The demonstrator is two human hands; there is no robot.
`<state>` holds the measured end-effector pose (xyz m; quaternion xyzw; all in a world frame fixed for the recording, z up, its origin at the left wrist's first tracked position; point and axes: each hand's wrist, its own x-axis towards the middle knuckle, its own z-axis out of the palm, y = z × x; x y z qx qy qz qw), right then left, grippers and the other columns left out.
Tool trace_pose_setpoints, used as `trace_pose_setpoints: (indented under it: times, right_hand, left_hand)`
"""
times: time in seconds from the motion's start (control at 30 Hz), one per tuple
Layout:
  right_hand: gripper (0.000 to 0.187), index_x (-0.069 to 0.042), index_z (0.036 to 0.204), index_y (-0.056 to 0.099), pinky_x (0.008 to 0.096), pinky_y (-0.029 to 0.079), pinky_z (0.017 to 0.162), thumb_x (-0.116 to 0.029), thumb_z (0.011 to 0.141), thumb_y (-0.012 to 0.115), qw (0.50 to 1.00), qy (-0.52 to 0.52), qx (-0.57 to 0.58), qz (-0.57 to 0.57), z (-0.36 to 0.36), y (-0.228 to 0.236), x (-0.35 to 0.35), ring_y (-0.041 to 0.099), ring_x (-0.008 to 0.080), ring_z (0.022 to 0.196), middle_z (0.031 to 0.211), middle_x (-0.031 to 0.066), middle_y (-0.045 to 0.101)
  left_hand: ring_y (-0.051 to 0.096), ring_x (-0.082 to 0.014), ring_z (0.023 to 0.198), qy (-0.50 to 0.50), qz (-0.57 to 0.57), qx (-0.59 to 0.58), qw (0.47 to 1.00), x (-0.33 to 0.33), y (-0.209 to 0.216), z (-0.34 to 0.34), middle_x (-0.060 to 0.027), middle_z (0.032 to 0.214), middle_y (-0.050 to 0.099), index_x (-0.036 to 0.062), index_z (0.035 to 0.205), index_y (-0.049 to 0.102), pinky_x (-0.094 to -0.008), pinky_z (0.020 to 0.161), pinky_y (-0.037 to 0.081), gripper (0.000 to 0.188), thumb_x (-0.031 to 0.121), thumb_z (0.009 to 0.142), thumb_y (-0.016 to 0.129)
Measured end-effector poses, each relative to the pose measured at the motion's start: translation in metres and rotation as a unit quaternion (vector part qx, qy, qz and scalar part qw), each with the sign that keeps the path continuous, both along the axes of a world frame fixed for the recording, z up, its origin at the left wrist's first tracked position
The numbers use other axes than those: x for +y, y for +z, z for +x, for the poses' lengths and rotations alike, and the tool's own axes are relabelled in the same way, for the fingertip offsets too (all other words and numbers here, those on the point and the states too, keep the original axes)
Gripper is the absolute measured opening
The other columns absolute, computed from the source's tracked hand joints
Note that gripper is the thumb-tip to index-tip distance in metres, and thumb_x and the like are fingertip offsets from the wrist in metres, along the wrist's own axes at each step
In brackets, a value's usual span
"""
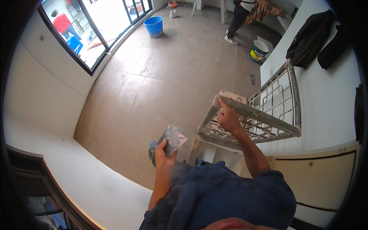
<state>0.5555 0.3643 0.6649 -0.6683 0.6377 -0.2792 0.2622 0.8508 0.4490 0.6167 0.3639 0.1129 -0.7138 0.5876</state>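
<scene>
My left hand (164, 156) is closed on a flat grey plate (168, 145) with a pale pinkish paste (177, 138) smeared over its far right part. The plate is held out in front of my body, its thumb side up. My right hand (228, 117) reaches to the metal railing (253, 112), index finger stretched out and touching its near left corner. The other fingers look curled, and I see nothing in them. Pinkish filler (216, 100) covers that corner joint, and the far top corner has a similar patch.
A stained board (233, 96) lies behind the railing. Pliers-like tool (252, 78), labelled bucket (258, 50) and blue bucket (153, 27) stand or lie on the tiled floor (153, 99). Another person (239, 17) stands at the back; someone in red (63, 25) is outside. Dark clothes (311, 38) hang right.
</scene>
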Motion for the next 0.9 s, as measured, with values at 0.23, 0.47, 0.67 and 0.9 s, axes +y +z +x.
trace_pose_setpoints:
  times: [0.23,0.47,0.67,0.9]
  right_hand:
    - [0.074,-0.017,0.148,0.039,0.04,0.051,0.058,-0.003,0.076,0.05,0.997,0.033,0.064,-0.035,0.0,-0.019,0.002,0.062,0.0342,0.055,0.065,0.0203,0.062]
    - [0.084,-0.025,0.151,0.032,0.0461,0.054,0.059,-0.008,0.073,0.058,0.949,0.107,0.297,0.002,-0.009,-0.025,0.008,0.065,0.0351,0.06,0.067,0.0189,0.064]
    - [0.087,-0.021,0.152,0.03,0.0452,0.055,0.062,-0.007,0.071,0.059,0.933,0.057,0.345,-0.088,-0.006,-0.008,0.011,0.067,0.0341,0.062,0.066,0.0184,0.064]
    - [0.087,-0.014,0.151,0.031,0.0473,0.055,0.063,-0.007,0.07,0.062,0.937,0.1,0.333,-0.031,0.0,0.007,0.004,0.067,0.0363,0.064,0.07,0.0192,0.065]
  left_hand:
    - [0.068,-0.0277,0.095,-0.005,0.019,-0.015,1.0,-0.004,0.001,-0.002,-0.0116,0.109,0.067,0.0026,0.115,0.058,-0.0418,0.079,0.06,0.024,0.013,0.093,0.054]
    - [0.071,-0.0257,0.086,-0.007,0.018,-0.018,1.0,0.0,0.014,-0.011,-0.0123,0.103,0.068,0.0014,0.114,0.057,-0.0387,0.07,0.063,0.022,0.01,0.094,0.053]
    - [0.069,-0.0265,0.091,-0.008,0.015,-0.016,1.0,0.004,0.008,-0.016,-0.0116,0.106,0.067,0.0018,0.114,0.058,-0.0403,0.075,0.061,0.023,0.011,0.094,0.054]
    - [0.067,-0.0276,0.1,-0.01,0.023,-0.023,0.999,0.008,-0.004,-0.024,-0.011,0.11,0.066,0.0024,0.115,0.058,-0.0431,0.085,0.057,0.024,0.014,0.094,0.056]
